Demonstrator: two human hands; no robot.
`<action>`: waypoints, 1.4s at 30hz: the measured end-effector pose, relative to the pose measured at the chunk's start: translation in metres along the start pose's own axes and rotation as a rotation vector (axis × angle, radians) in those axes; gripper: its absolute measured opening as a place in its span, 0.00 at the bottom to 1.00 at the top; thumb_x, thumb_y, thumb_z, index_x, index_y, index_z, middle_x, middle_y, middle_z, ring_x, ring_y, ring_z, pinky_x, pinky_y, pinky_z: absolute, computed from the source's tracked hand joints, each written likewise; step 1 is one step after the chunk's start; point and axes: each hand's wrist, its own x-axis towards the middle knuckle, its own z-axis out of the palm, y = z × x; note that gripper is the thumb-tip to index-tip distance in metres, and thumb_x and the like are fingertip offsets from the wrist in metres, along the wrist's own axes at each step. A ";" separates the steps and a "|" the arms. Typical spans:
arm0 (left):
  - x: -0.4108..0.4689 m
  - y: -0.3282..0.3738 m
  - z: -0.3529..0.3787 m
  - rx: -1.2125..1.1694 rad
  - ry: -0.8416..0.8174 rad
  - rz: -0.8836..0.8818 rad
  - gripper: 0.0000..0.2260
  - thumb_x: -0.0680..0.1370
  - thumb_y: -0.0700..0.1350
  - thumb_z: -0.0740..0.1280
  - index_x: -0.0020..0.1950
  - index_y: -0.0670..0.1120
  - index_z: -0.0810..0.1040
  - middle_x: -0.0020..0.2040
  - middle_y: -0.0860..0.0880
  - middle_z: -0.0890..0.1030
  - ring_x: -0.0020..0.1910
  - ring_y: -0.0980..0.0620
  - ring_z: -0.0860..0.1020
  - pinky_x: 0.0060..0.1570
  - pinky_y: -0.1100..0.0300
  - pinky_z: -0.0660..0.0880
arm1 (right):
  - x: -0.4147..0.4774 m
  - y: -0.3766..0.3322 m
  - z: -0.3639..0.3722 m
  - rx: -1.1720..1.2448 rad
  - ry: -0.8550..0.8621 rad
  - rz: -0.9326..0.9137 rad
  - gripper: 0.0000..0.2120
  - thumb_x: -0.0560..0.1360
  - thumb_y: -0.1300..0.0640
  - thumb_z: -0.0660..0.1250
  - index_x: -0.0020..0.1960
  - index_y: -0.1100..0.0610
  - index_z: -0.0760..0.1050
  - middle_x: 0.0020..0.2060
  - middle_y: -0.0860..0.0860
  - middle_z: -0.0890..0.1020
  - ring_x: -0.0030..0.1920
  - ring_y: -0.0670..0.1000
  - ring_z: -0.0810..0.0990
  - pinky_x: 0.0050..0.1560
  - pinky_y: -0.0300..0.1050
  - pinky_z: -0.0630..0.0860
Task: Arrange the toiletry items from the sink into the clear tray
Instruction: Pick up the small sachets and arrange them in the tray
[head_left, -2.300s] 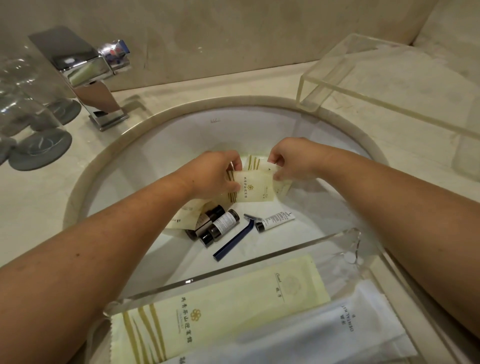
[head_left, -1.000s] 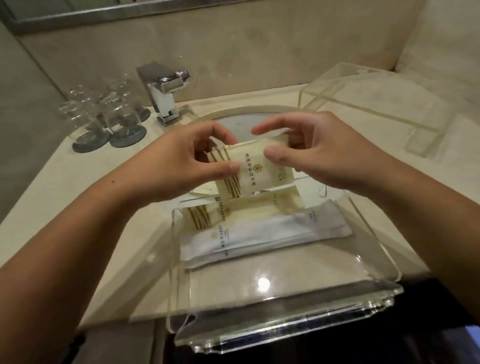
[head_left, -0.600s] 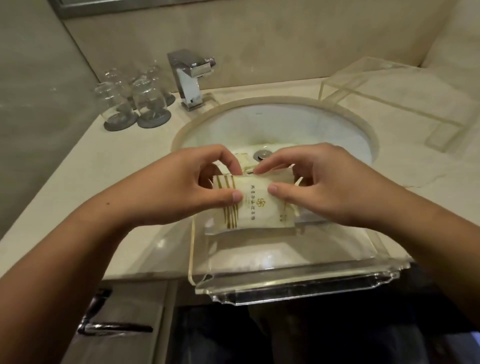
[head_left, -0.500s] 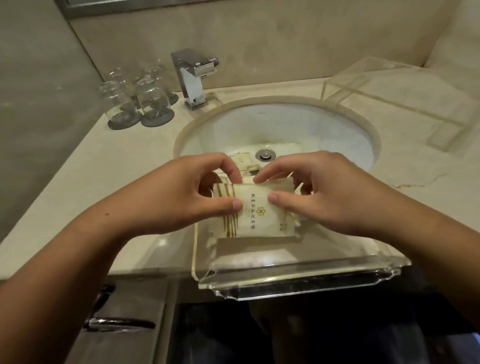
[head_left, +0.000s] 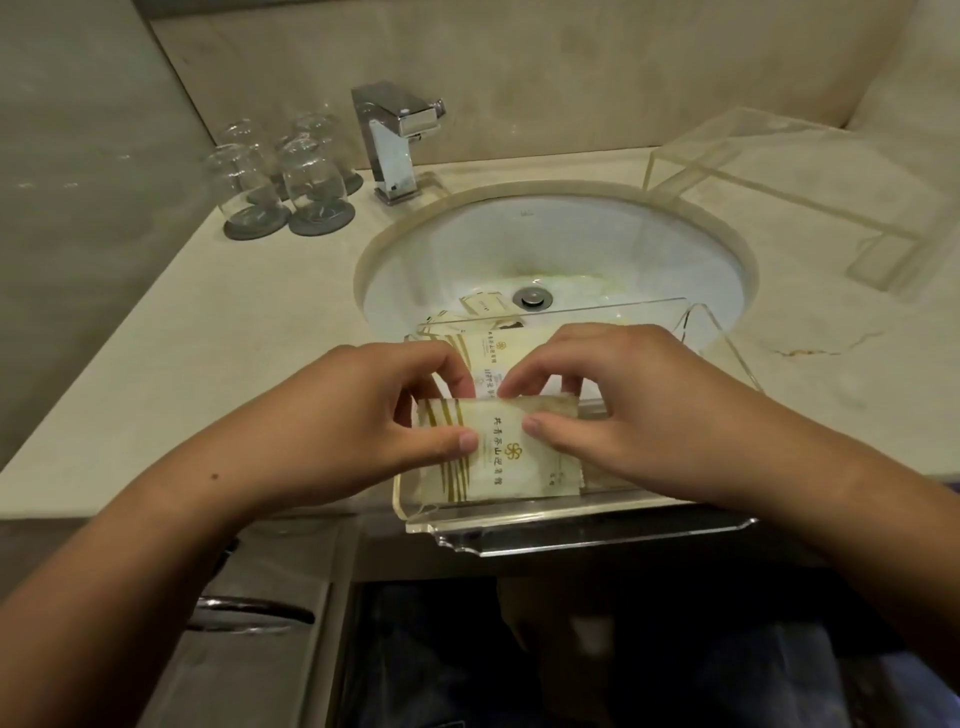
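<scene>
Cream gold-striped flat sachet (head_left: 498, 452) is pinched by left hand (head_left: 358, 426) and right hand (head_left: 639, 415) over clear acrylic tray (head_left: 571, 525); tray, overhanging the counter edge, risks tipping if pressed.

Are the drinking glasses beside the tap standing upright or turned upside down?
Upside down. The glasses stand with rounded closed ends upward and rims down on dark round coasters, left of the tap.

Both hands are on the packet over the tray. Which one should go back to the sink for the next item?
Probably left. The remaining cream packets lie in the white sink left of the drain, ahead of the left hand. The right hand can steady the gold-striped cream packet in the clear acrylic tray.
</scene>
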 end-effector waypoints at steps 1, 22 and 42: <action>-0.001 -0.001 0.001 0.031 0.018 0.003 0.12 0.69 0.64 0.71 0.50 0.63 0.78 0.43 0.60 0.82 0.42 0.59 0.79 0.41 0.61 0.76 | -0.001 -0.001 0.000 -0.013 -0.005 0.004 0.11 0.75 0.45 0.70 0.57 0.39 0.80 0.50 0.37 0.79 0.50 0.38 0.76 0.49 0.30 0.68; -0.012 -0.019 0.015 0.226 0.069 0.136 0.18 0.71 0.68 0.65 0.57 0.65 0.80 0.54 0.67 0.75 0.56 0.60 0.70 0.51 0.66 0.70 | -0.012 -0.002 0.008 -0.135 -0.153 -0.036 0.13 0.75 0.40 0.66 0.59 0.37 0.78 0.54 0.36 0.75 0.57 0.42 0.74 0.61 0.45 0.72; -0.012 -0.024 0.021 0.220 0.110 0.143 0.16 0.72 0.63 0.65 0.59 0.64 0.79 0.52 0.64 0.75 0.52 0.60 0.69 0.48 0.68 0.67 | -0.007 -0.004 0.014 -0.130 -0.136 -0.028 0.13 0.74 0.41 0.69 0.58 0.39 0.78 0.52 0.38 0.74 0.53 0.42 0.73 0.58 0.43 0.73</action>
